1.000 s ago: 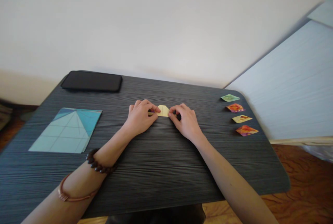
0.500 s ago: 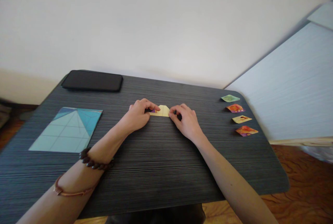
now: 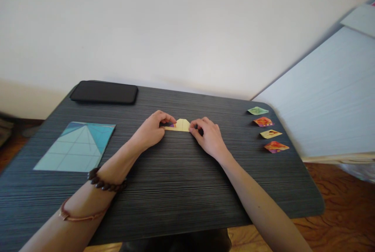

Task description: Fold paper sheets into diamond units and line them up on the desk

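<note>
A small folded yellow paper piece [image 3: 182,125] lies on the dark striped table [image 3: 175,189], a little beyond its middle. My left hand [image 3: 152,129] pinches the paper's left end with curled fingers. Pressing on its right end is my right hand [image 3: 208,136], fingers bent too. A purple and orange patch shows on the paper near my left fingertips. Two bracelets sit on my left wrist.
A black phone [image 3: 104,92] lies at the table's far left. A stack of blue square paper sheets [image 3: 76,146] rests at the left. Several small folded paper pieces [image 3: 266,131] stand in a row at the right edge. A pale panel [image 3: 328,99] leans beyond.
My left hand has slid slightly left along the paper, baring more of its left end. The right hand has stayed in place.
</note>
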A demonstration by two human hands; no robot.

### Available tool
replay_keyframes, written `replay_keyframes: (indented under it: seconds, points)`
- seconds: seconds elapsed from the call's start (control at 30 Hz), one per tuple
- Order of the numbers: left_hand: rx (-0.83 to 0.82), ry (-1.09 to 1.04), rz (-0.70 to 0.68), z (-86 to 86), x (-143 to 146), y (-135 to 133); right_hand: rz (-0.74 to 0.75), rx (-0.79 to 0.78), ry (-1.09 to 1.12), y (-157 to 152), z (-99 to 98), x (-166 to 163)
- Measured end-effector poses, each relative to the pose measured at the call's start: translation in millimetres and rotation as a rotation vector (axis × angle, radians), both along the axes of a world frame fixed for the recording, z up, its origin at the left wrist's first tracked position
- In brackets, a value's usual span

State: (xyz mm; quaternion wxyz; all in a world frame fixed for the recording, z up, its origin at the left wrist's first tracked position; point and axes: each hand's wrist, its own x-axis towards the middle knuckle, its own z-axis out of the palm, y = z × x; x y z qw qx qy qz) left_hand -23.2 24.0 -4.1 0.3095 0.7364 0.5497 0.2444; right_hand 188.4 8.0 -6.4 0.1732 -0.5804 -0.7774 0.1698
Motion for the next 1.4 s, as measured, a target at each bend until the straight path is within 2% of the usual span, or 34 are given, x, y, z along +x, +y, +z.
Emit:
replay_keyframes:
  seconds: [0.17,0.3,0.4,0.5,0.67,0.87,1.0,1.27,1.4]
  points:
    - [0.024,-0.003,0.004,0.9,-1,-2,0.018,0.042,0.004,-2,-2.8,1]
    - [0.118,0.022,0.108,-5.9,8,-8,-0.022,0.113,0.047,-4,-9.5,0]
    - [0.243,0.199,0.092,-12.3,16,-15,-0.026,0.163,0.062,-5,-13.5,-2]
    - [0.295,0.251,0.066,-14.8,19,-18,0.007,0.175,0.083,-5,-14.0,-1]
    - [0.270,0.133,0.064,-11.2,15,-16,0.076,0.145,0.207,-3,-10.9,4]
    - [0.159,-0.082,-0.072,-5.6,12,-14,0.204,0.132,0.294,-3,-8.0,6]
    - [0.123,-0.208,-0.035,-4.2,12,-14,0.199,0.113,0.366,-4,-7.3,6]
    - [0.140,-0.201,-0.021,-3.6,11,-15,0.214,0.116,0.454,-5,-7.8,5]
    - [0.271,-0.112,-0.157,-3.4,8,-15,0.189,0.139,0.455,-6,-10.5,3]
